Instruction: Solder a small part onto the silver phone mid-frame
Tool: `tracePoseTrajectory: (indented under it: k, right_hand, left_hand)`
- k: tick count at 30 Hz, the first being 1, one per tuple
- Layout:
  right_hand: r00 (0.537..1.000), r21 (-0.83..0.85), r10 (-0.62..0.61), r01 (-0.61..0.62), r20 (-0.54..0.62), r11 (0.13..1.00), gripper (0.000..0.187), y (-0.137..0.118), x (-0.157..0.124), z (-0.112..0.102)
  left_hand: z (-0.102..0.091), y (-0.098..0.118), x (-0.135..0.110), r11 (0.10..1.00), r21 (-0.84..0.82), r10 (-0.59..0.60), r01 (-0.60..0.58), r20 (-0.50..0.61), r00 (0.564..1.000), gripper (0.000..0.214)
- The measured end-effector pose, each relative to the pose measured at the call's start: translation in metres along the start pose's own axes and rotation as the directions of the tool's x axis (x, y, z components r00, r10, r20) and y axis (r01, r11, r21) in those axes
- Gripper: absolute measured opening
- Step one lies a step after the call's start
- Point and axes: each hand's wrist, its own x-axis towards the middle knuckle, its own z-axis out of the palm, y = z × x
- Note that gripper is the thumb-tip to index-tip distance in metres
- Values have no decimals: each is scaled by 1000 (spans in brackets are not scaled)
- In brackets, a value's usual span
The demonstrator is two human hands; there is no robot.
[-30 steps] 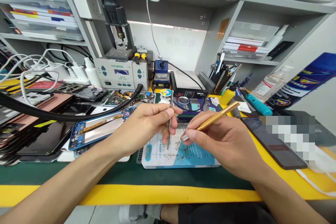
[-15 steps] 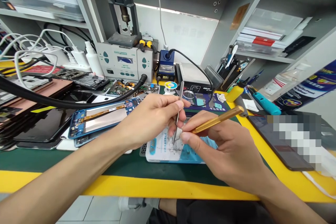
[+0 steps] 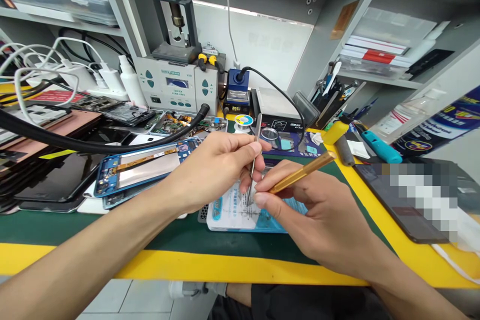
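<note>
Pinched in my left hand [image 3: 232,160] is a pair of metal tweezers [image 3: 258,127], its tips pointing down. My right hand [image 3: 318,215] grips a gold pen-like tool [image 3: 303,172] like a pencil; its working end is hidden by the fingers. Both hands meet over a flat white and blue case [image 3: 228,215] marked with dark smudges, and the tweezer tips are close to its surface. Whether the tips hold anything is too small to tell. An opened blue phone frame [image 3: 146,167] with an orange flex cable lies left of the hands.
Stacked phones [image 3: 56,170] fill the left side under a thick black hose [image 3: 112,147]. Behind stand a grey rework station [image 3: 176,87], a small blue soldering station [image 3: 238,95] and a solder spool [image 3: 243,121]. A yellow bottle [image 3: 335,132] and a dark tablet [image 3: 401,210] are on the right.
My right hand and the gold tool have moved slightly left, and the tool's rear end sits a little closer to the left hand. My left hand keeps nearly the same pose with the tweezers.
</note>
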Motion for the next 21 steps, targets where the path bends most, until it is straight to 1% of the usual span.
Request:
tracePoseTrajectory:
  k: [4,8,11,14,19,21]
  right_hand:
    - [999,0,-7,7,-34,1000,9,0,0,0]
    - [1000,4,11,-11,-3,1000,9,1,-1,-2]
    - [1000,34,13,-12,-21,999,9,0,-1,-2]
    - [1000,27,16,-17,3,999,10,0,-1,-1]
    - [999,56,-28,30,-39,998,11,2,-1,-1]
    - [999,60,-28,29,-27,998,10,3,-2,-2]
  left_hand:
    - [1,0,1,1000,-24,-5,5,3,1000,33]
    - [1,1,0,1000,-18,-2,2,2,1000,33]
    - [0,0,0,1000,5,15,-15,4,1000,31]
    - [0,-1,-1,1000,4,19,-20,17,1000,30]
    - [-1,0,-3,999,35,20,-21,28,999,31]
    - [-2,1,-3,999,42,26,-27,39,999,33]
